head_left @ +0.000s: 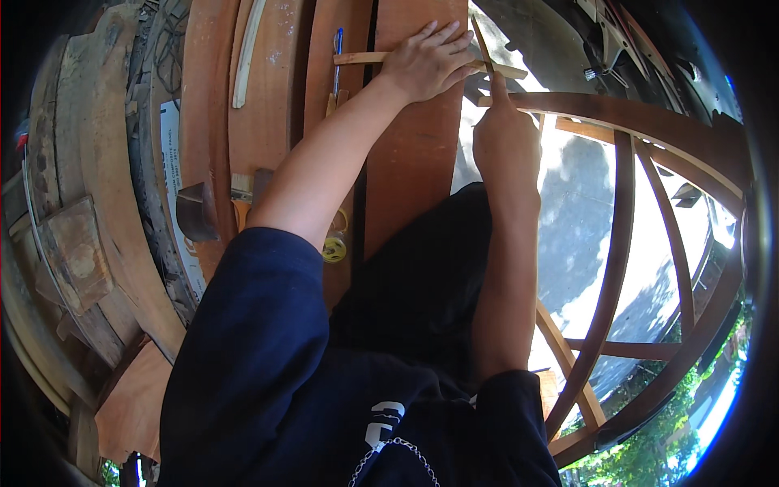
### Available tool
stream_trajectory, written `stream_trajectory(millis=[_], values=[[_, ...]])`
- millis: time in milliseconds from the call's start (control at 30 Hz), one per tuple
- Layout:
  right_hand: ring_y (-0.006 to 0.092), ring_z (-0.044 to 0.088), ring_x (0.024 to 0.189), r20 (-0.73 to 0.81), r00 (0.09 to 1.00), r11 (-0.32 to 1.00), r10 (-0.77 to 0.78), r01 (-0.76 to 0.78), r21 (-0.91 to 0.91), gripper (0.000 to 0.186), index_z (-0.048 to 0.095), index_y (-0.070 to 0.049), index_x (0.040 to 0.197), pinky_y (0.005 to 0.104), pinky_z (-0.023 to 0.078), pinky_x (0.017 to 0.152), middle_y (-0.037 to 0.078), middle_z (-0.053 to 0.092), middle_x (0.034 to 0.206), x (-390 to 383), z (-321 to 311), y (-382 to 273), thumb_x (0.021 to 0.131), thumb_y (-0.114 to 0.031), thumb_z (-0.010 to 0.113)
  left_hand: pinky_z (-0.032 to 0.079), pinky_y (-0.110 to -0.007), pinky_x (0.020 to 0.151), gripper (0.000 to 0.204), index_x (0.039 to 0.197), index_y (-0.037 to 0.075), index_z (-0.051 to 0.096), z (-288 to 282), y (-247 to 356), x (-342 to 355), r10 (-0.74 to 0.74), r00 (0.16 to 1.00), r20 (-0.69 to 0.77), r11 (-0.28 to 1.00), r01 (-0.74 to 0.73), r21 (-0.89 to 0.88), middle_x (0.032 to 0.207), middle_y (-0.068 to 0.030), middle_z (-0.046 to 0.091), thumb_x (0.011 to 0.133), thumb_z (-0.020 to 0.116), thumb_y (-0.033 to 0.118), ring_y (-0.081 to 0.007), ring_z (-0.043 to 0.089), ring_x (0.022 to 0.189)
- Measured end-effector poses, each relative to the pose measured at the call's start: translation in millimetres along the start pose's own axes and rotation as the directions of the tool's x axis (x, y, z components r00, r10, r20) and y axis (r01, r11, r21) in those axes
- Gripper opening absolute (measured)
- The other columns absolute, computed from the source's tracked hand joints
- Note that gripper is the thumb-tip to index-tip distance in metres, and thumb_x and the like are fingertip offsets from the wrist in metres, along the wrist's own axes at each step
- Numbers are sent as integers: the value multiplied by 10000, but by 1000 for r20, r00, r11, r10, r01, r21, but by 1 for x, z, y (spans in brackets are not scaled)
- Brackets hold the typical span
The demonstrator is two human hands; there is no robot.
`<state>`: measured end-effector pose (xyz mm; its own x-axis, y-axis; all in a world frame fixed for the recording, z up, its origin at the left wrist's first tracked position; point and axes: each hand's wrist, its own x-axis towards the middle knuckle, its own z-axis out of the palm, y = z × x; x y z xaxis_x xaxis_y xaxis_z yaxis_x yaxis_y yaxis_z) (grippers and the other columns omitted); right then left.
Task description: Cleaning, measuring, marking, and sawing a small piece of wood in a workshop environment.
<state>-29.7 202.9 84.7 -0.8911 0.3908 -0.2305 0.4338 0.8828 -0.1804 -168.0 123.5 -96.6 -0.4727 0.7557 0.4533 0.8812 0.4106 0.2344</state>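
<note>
One slim light-brown wooden strip, apparently not yet parted, lies beneath the flat, loosely spread left hand, its end crossed by a thin straight brown tool the right hand grips.

The thin strip is smooth wood, the table smooth matt wood, the pen glossy plastic, the leftmost boards rough wood, the shirt matt cloth
</note>
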Motion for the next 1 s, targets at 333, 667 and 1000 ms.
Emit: stream_trajectory(millis=[333, 667, 1000], values=[[422, 727, 835, -33, 999, 999, -21, 19, -37, 538, 588, -58, 1419, 534, 570, 755, 269, 709, 858, -4, -3, 17, 894, 10, 488, 423, -473, 1184, 383, 1236, 195, 698, 1, -1, 0, -8, 1000, 18, 1000, 8, 12, 1494, -27, 592, 1008, 593, 484, -262, 510, 1425], [413, 725, 935, 66, 997, 996, 50, -45, -75, 490, 644, -25, 1353, 526, 563, 846, 264, 733, 976, 12, -22, 10, 887, -9, 491, 391, -450, 1207, 360, 1241, 242, 710, 10, -3, 0, -38, 998, -42, 996, 41, 75, 1496, -14, 592, 1041, 538, 488, -242, 507, 1430], [400, 729, 930, -20, 998, 995, -52, 50, -89, 445, 688, -65, 1300, 504, 578, 829, 234, 739, 917, 16, -18, 12, 895, -22, 508, 390, -451, 1210, 412, 1304, 217, 688, 5, -1, 0, -16, 1000, -19, 998, 17, 66, 1494, -3, 591, 1049, 521, 495, -236, 501, 1434]])
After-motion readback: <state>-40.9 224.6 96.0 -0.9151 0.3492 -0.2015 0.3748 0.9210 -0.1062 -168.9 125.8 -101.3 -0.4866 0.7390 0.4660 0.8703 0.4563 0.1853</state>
